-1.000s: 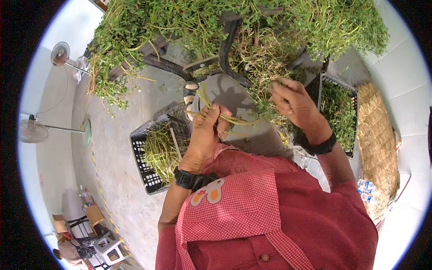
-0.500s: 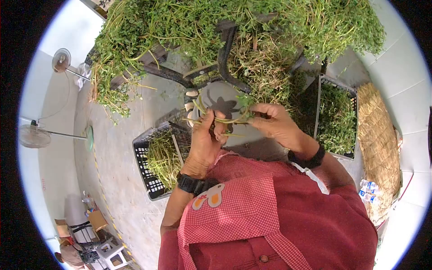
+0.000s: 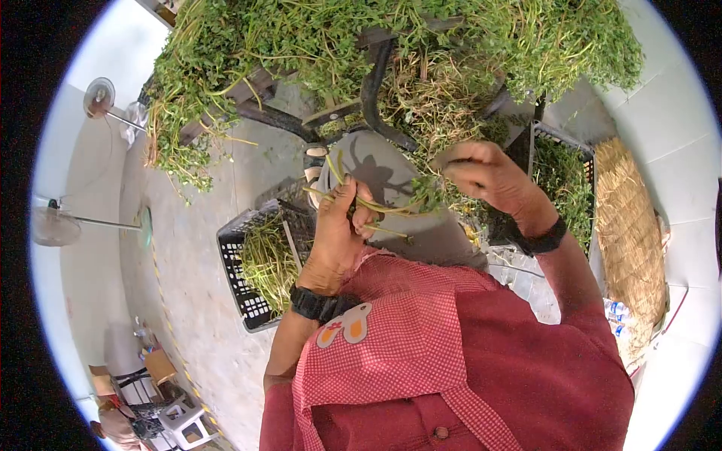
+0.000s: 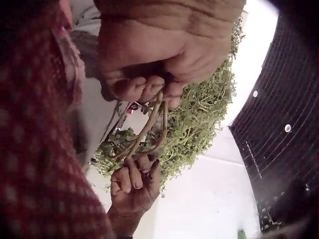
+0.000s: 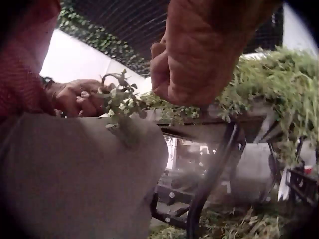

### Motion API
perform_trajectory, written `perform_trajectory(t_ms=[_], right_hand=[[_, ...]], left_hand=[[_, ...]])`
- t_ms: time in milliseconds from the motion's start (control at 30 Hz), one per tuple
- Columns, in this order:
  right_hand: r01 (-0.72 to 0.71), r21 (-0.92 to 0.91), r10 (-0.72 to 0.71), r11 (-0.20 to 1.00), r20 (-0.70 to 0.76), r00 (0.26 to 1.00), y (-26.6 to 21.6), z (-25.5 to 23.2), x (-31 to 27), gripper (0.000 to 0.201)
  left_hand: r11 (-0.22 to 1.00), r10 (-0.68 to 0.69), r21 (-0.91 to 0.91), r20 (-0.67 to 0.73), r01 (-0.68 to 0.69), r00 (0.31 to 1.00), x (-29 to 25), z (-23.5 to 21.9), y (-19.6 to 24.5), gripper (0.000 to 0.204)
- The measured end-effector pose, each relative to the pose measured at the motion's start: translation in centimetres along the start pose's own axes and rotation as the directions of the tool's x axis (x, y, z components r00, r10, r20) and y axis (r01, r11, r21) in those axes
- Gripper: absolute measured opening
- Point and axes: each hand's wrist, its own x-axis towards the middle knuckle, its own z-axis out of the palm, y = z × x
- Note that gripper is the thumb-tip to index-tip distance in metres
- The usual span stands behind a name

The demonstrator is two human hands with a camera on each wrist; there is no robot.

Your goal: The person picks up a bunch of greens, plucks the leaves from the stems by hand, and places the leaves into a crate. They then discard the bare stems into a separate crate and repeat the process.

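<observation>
My left hand (image 3: pixel 353 214) grips a small bunch of long green stems (image 3: pixel 376 203) over my grey-clad knee (image 3: pixel 398 180); the left wrist view shows the stems (image 4: pixel 149 127) hanging from its curled fingers (image 4: pixel 144 89). To the right and slightly higher, my right hand (image 3: pixel 460 164) pinches a leafy sprig (image 3: pixel 426 194) whose end reaches toward the bunch. In the right wrist view the leafy sprig (image 5: pixel 122 102) sticks out left of my right hand (image 5: pixel 164 74), with my left hand (image 5: pixel 79 97) just behind it.
A big heap of leafy greens (image 3: pixel 391 45) lies on a dark metal frame (image 3: pixel 372 83) ahead. A black crate (image 3: pixel 241 286) of stems stands at my left, another crate (image 3: pixel 560 177) of greens at my right beside a straw bundle (image 3: pixel 632 233). Fans (image 3: pixel 56 222) stand far left.
My right hand has lifted up and to the right, away from the left hand's bunch, with a leafy sprig in its fingers. The left hand stays about where it was.
</observation>
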Motion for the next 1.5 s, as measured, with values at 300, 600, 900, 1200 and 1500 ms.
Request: perform_trajectory(t_ms=[300,600,900,1200,1500], right_hand=[[0.448,-0.601,-0.357,0.662,0.274,0.893,0.6,3.1,1.5,0.021],[0.124,-0.810,-0.501,0.573,-0.227,0.835,3.8,2.6,3.9,0.018],[0.154,0.059,-0.159,0.986,0.091,0.983,2.2,-1.9,1.7,0.012],[0.351,-0.571,-0.197,0.742,0.315,0.928,2.4,2.9,2.2,0.029],[-0.017,0.242,0.078,0.970,-0.244,0.967,3.3,0.1,1.6,0.020]], left_hand=[[0.999,0.019,0.047,-0.021,-0.018,1.000,0.0,0.4,0.2,0.030],[0.962,0.144,0.224,0.071,-0.157,0.987,-1.0,1.3,0.2,0.031],[0.998,0.055,-0.036,0.102,-0.052,0.993,-0.5,0.5,0.1,0.034],[0.998,-0.003,-0.060,0.045,0.006,0.999,-0.5,0.1,0.4,0.034],[0.992,0.010,-0.124,0.090,0.001,0.996,-0.6,-0.3,0.1,0.037]])
